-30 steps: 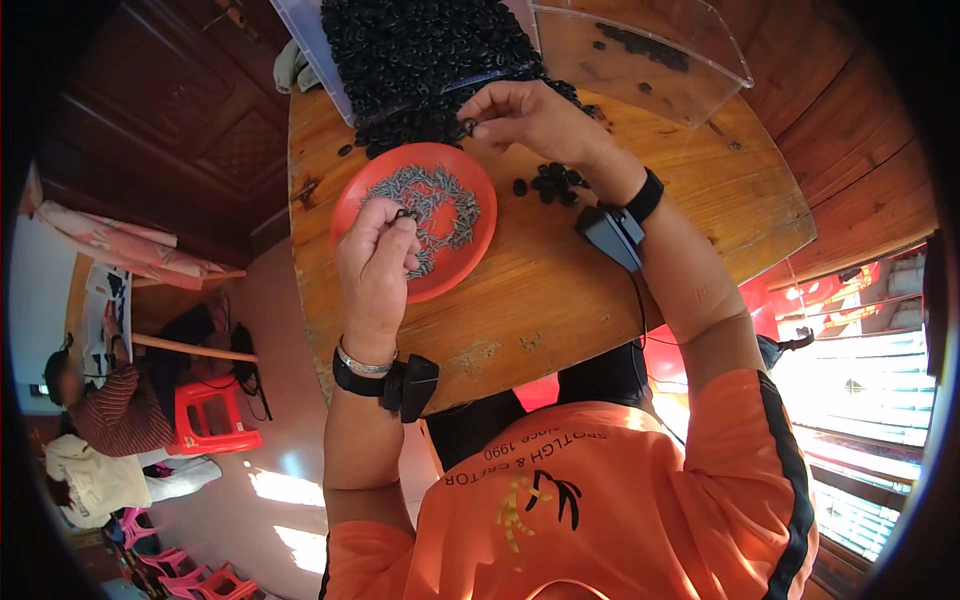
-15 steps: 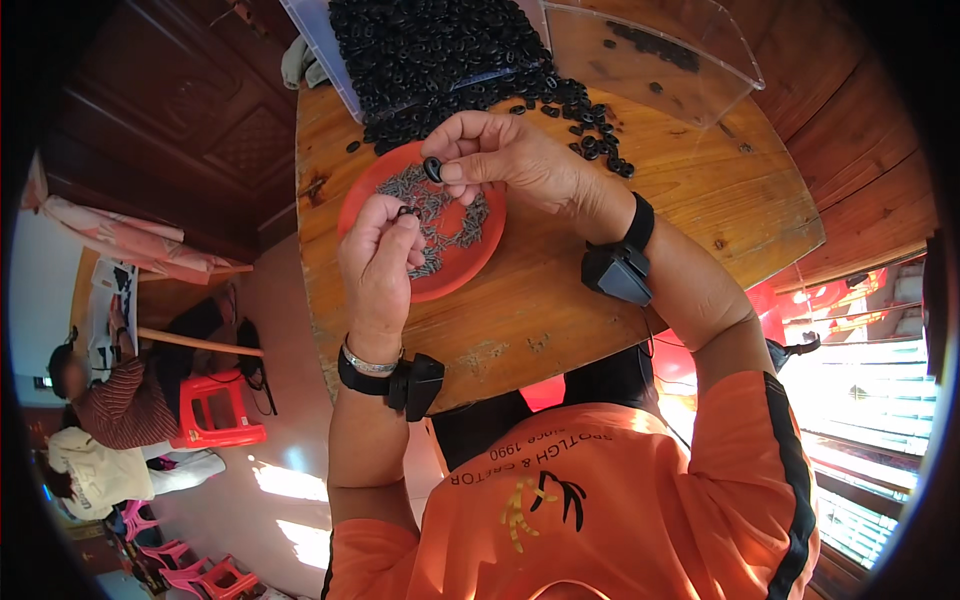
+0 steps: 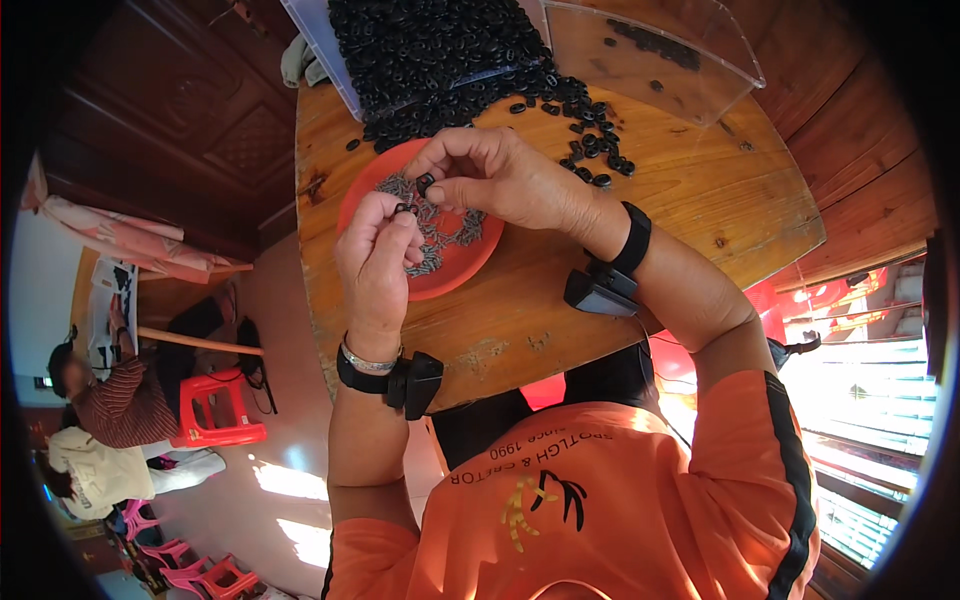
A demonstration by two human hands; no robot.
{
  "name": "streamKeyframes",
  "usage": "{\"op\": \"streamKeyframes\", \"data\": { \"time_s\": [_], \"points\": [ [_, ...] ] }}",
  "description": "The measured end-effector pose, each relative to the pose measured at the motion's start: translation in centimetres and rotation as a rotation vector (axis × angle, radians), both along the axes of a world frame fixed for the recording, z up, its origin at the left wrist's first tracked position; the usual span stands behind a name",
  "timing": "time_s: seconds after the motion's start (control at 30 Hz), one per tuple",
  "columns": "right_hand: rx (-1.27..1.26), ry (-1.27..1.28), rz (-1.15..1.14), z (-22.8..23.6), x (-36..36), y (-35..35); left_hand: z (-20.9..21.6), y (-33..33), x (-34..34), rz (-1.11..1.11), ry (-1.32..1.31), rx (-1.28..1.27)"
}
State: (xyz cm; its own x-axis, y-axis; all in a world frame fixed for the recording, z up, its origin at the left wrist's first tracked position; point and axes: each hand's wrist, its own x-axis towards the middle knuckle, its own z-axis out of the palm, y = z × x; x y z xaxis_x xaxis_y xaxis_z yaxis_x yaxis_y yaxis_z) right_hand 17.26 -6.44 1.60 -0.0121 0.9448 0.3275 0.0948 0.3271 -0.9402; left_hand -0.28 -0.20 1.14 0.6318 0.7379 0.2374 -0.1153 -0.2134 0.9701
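Over a red plate (image 3: 470, 262) heaped with small grey screw-like pieces (image 3: 462, 228), both my hands are pinching small parts. My left hand (image 3: 376, 250) grips a small black part (image 3: 405, 208) between thumb and forefinger. Just to its upper right, my right hand (image 3: 490, 180) holds a small black oval ring (image 3: 425, 184) at its fingertips. The two black parts are close together; whether they touch I cannot tell. Behind the plate, many similar black rings (image 3: 440, 60) fill a clear plastic bin and spill out onto the wooden table (image 3: 560, 300).
Loose black rings (image 3: 592, 145) lie right of the bin. A clear plastic tray (image 3: 660, 75) with a few more sits at the far right. The table's near edge runs close to my body. Off to the left, people sit near a red stool (image 3: 218, 408).
My right hand has come down and nearer to my left hand with the black ring, which now looks turned. My left hand has barely moved.
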Motion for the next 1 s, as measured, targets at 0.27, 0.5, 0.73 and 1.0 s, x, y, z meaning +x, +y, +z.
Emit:
{"op": "streamKeyframes", "data": {
  "time_s": [0.27, 0.5, 0.73, 1.0],
  "points": [
    [-0.186, 0.077, 0.007, 0.2, 0.0, -0.1, 0.2, -0.2, 0.1, -0.126, -0.075, -0.165],
    [-0.140, 0.200, 0.081, -0.7, 0.3, 0.5, 0.1, 0.4, 0.1, -0.168, -0.219, -0.302],
    [-0.186, 0.221, 0.112, -1.1, 0.2, 0.7, -0.3, 0.8, 0.2, -0.226, -0.237, -0.335],
    [-0.226, 0.089, 0.062, -0.5, 0.1, 0.3, -0.1, 0.8, 0.0, -0.204, -0.204, -0.342]
  ]
}}
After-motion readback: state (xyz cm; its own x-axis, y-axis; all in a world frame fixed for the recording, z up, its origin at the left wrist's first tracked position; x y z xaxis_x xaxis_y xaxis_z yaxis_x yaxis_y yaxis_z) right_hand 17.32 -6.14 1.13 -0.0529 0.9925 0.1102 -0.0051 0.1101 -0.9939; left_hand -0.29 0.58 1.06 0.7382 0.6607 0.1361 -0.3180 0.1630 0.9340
